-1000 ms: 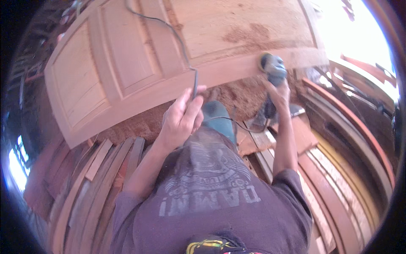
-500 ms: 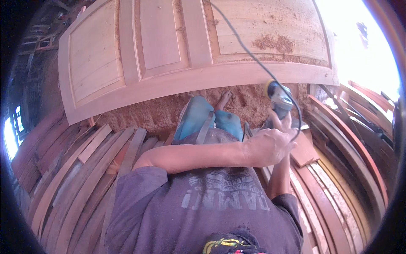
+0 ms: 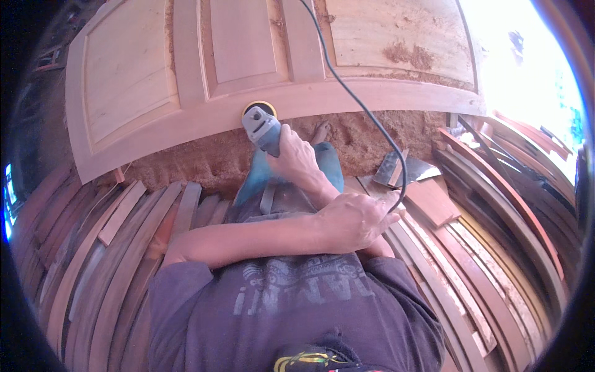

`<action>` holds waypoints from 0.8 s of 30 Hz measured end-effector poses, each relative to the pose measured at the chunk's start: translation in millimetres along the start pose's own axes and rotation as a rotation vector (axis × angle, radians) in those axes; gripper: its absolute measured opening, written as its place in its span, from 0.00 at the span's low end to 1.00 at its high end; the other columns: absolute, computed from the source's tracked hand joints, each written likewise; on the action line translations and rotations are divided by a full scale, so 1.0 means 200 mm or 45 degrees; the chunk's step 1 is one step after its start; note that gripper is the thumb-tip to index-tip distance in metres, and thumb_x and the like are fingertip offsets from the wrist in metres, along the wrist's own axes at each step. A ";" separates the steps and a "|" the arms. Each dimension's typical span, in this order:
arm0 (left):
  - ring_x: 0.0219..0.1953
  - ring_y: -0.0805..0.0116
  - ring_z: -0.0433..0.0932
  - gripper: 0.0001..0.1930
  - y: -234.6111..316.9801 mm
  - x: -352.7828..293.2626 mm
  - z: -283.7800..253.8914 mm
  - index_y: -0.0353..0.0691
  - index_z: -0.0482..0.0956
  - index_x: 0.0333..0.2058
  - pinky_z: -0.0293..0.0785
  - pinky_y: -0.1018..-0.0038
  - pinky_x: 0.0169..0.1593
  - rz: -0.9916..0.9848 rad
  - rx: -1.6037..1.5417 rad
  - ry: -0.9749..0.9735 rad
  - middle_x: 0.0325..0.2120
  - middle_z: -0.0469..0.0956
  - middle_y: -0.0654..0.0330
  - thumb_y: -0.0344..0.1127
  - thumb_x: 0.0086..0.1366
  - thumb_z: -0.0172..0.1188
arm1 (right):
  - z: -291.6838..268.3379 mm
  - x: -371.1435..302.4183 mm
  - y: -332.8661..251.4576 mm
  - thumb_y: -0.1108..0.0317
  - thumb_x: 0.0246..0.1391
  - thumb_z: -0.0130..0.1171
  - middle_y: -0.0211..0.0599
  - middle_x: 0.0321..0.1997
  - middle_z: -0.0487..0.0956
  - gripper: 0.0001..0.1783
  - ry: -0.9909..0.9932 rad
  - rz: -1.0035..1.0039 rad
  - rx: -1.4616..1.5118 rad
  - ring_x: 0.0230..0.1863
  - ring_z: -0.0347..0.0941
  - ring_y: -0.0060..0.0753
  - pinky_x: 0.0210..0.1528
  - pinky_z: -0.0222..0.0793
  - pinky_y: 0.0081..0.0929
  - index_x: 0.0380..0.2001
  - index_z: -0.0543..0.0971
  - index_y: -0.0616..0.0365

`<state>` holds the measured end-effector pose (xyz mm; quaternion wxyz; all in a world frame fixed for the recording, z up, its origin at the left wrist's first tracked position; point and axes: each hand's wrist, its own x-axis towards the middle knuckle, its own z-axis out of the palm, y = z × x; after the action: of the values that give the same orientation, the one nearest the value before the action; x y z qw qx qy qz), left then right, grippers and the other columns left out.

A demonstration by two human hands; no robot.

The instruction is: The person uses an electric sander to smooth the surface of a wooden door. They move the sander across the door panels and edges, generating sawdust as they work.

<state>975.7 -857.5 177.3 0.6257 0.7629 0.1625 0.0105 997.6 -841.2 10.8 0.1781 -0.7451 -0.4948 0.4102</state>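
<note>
My right hand (image 3: 297, 155) is closed around the blue-grey body of an angle grinder (image 3: 263, 127). The grinder's round, yellow-edged disc (image 3: 259, 108) is at the near rail of a panelled wooden door (image 3: 142, 146); whether it touches the wood I cannot tell. My left arm crosses in front of my chest, over the right forearm. At its end my left hand (image 3: 356, 220) grips the dark power cord (image 3: 365, 111), which runs up across the door and out at the top. Sawdust patches (image 3: 409, 54) lie on the door's right panel.
Stacked wooden boards (image 3: 124, 260) lie on my left, and more planks (image 3: 458, 273) on my right. A shiny sheet (image 3: 421, 168) and a short flat board (image 3: 432, 201) rest on the right stack. Sawdust (image 3: 372, 139) covers the ground under the door, around my bare foot (image 3: 321, 131).
My right hand has carried the grinder from the right side leftward to the door's near rail. My left hand has shifted a little left, still holding the cord.
</note>
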 end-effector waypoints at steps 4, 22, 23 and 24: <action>0.42 0.41 0.91 0.27 -0.01 -0.05 -0.06 0.21 0.76 0.63 0.87 0.52 0.45 0.015 0.018 -0.016 0.36 0.87 0.33 0.45 0.84 0.55 | -0.12 -0.02 0.03 0.57 0.55 0.72 0.66 0.49 0.85 0.30 0.021 0.163 -0.059 0.52 0.84 0.72 0.54 0.78 0.63 0.53 0.73 0.65; 0.37 0.32 0.88 0.25 0.05 0.24 0.07 0.22 0.76 0.63 0.84 0.47 0.39 0.127 -0.114 0.049 0.32 0.85 0.31 0.42 0.83 0.57 | -0.60 -0.18 0.49 0.58 0.54 0.73 0.67 0.46 0.87 0.28 0.237 0.448 -0.061 0.51 0.85 0.76 0.53 0.80 0.65 0.51 0.72 0.62; 0.36 0.32 0.88 0.25 0.06 0.27 0.07 0.22 0.76 0.63 0.84 0.47 0.39 0.120 -0.129 0.051 0.32 0.85 0.31 0.42 0.83 0.57 | -0.63 -0.19 0.52 0.58 0.54 0.73 0.67 0.46 0.87 0.28 0.251 0.452 -0.050 0.51 0.84 0.76 0.53 0.80 0.65 0.51 0.73 0.62; 0.36 0.33 0.88 0.25 0.07 0.29 0.08 0.22 0.76 0.63 0.84 0.47 0.39 0.112 -0.145 0.055 0.31 0.85 0.31 0.42 0.83 0.57 | -0.65 -0.21 0.55 0.58 0.54 0.73 0.67 0.46 0.87 0.28 0.264 0.456 -0.039 0.51 0.84 0.76 0.53 0.80 0.65 0.51 0.73 0.62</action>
<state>1037.5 -860.3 176.2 0.6633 0.7321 0.1414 0.0638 1159.1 -908.9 32.8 0.1410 -0.8621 -0.3396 0.3488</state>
